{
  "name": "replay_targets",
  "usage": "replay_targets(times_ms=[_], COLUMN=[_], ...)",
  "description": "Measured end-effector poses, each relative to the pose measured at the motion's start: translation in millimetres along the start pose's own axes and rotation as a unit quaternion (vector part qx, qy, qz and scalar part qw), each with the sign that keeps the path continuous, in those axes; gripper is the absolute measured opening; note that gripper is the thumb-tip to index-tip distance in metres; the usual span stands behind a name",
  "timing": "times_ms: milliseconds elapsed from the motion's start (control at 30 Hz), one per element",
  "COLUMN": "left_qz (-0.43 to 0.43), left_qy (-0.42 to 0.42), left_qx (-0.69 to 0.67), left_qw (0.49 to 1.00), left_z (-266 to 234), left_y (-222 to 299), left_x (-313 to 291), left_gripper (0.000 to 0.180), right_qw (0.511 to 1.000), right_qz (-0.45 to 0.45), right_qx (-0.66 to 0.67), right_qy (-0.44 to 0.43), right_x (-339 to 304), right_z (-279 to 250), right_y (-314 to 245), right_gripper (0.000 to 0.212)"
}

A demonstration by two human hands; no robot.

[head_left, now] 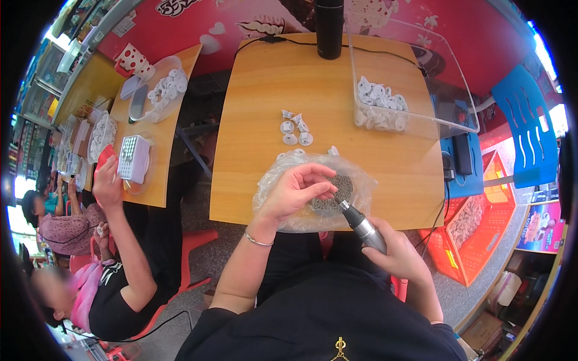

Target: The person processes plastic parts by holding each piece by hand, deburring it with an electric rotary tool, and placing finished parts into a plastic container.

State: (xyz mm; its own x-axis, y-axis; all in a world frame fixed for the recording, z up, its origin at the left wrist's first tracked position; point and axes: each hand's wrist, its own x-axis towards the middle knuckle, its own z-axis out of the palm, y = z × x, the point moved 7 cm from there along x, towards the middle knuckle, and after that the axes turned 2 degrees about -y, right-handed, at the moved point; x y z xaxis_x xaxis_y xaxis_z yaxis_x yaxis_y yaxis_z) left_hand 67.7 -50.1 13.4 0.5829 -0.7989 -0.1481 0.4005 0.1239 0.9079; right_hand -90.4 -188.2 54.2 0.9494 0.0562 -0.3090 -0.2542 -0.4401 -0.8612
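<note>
My right hand (397, 253) is wrapped round a silver and black electric screwdriver (368, 233), whose tip points up and to the left. Close to that tip, my left hand (298, 189) has its thumb and fingers pinched together. Whatever it pinches is too small to make out. Below both hands a clear plastic bag (271, 201) lies spread open at the table's near edge, with a heap of tiny grey metal pieces (343, 188), which look like screws, inside. Beyond the bag sit several small white plastic parts (289, 127), and another white part (333, 150) lies by its far edge.
A clear bin (415, 123) of white parts (380, 105) stands at the table's far right, beside a black bottle (329, 30). An orange crate (466, 265) and a blue chair (524, 120) are on the right. At left, a co-worker's hand (107, 180) holds something red near another table (158, 156).
</note>
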Motion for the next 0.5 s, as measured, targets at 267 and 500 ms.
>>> replay_targets(times_ms=[267,500], left_qz=[0.007,0.168], left_qy=[0.011,0.183], left_qx=[-0.012,0.457], left_qw=[1.000,0.854], left_z=[-0.1,-6.1], left_y=[6.9,60.7], left_x=[2.6,33.6], left_gripper=[0.028,0.018], right_qw=[1.000,0.996], right_qz=[0.005,0.009], right_qx=[0.025,0.084], right_qy=[-0.006,-0.001], right_x=[-0.3,-7.8], right_z=[-1.8,-10.3], right_y=[2.5,15.0], right_gripper=[0.057,0.056])
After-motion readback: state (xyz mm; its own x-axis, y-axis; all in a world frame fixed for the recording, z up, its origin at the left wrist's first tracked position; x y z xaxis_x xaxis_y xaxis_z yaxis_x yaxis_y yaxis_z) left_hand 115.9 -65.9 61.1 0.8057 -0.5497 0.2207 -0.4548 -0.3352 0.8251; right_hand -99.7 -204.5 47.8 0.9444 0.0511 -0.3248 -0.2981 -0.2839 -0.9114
